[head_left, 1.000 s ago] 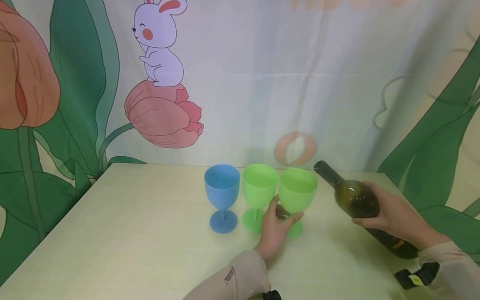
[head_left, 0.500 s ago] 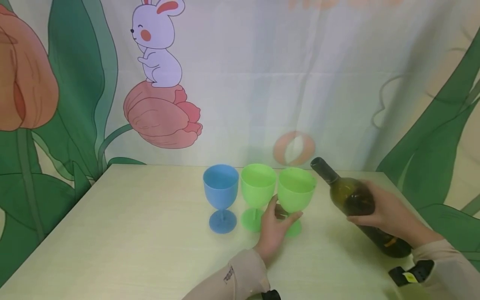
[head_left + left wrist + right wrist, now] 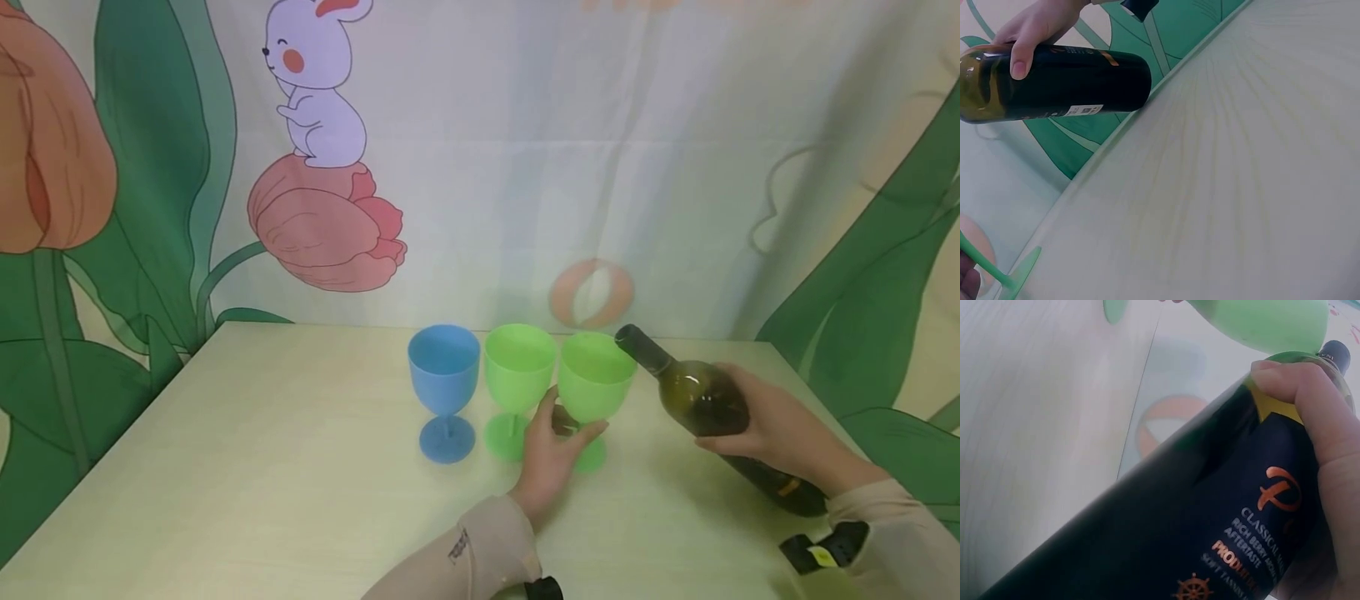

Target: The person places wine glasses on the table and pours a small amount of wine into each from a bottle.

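Note:
A dark green wine bottle (image 3: 693, 400) leans to the left in my right hand (image 3: 783, 429), which grips its body. Its mouth appears at the right rim of the right-hand green goblet (image 3: 592, 383) in the head view; whether they touch, I cannot tell. My left hand (image 3: 551, 458) holds that goblet low, around its stem, and the goblet stands upright. In the right wrist view the thumb lies across the bottle (image 3: 1166, 506), whose label faces the camera. The left wrist view catches the bottle (image 3: 1085, 81) and the goblet's green foot (image 3: 1020, 275).
Left of my left hand stand a second green goblet (image 3: 519, 367) and a blue goblet (image 3: 444, 371), in a row with the held one. All are on a pale wooden table (image 3: 262, 467). Behind it hangs a cloth (image 3: 465, 192) printed with a rabbit and tulips.
The bottle has shifted a little to the left, so its mouth now overlaps the right-hand goblet's rim in the head view. My left hand and the goblets keep their places.

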A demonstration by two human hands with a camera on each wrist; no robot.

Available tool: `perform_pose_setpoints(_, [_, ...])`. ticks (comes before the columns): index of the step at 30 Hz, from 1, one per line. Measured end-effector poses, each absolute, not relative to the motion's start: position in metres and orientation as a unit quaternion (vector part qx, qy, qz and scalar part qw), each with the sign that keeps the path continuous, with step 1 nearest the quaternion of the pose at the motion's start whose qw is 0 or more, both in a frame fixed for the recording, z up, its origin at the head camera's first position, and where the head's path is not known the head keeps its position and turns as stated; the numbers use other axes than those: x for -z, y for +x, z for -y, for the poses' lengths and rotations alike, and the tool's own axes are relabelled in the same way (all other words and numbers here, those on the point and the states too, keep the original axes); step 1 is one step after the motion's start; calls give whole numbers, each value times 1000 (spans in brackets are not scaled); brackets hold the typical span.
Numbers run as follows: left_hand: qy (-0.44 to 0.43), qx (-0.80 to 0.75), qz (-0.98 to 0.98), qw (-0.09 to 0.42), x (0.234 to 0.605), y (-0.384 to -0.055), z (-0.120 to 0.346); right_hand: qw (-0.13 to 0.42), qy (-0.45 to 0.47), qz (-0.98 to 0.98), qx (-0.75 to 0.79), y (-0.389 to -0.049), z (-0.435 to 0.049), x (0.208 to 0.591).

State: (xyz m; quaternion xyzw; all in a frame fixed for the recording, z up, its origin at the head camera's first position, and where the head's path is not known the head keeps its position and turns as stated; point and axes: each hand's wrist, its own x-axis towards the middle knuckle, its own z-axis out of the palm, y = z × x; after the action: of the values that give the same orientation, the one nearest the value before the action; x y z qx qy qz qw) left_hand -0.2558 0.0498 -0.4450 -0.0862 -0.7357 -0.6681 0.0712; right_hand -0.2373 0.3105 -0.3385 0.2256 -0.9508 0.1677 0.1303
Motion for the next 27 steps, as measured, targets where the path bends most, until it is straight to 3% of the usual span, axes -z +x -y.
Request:
perform_pose_setpoints(8, [-85, 669, 735, 73, 446, -257, -51, 129, 222, 952, -167, -239, -315, 339])
perform_pose_setpoints(15, [-81, 672, 732, 72, 444, -256, -51, 171, 221, 946, -165, -241, -318, 340])
perform_pose_setpoints(27, [-100, 667, 736, 54, 445, -258, -49, 146, 167, 944, -245, -239, -323, 333])
